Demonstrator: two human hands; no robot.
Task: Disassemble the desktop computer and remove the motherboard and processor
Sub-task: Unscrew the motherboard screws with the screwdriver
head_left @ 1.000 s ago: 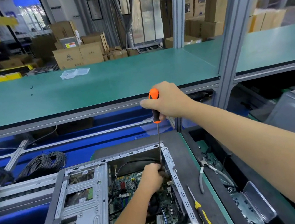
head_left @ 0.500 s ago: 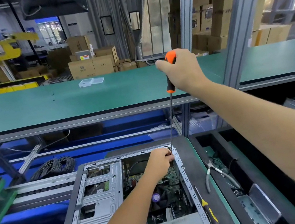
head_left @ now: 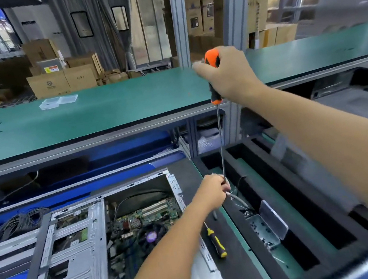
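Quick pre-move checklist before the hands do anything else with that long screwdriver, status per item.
1. Right hand grips the orange screwdriver handle: ok.
2. Left hand pinches the shaft's lower end: ok.
3. Tip is out of the computer case, over the foam tray: ok.
4. Screw on the tip or in the fingers: cannot tell.
5. Motherboard out of the case: not ok.
6. Yellow screwdriver lies apart from both hands: ok.
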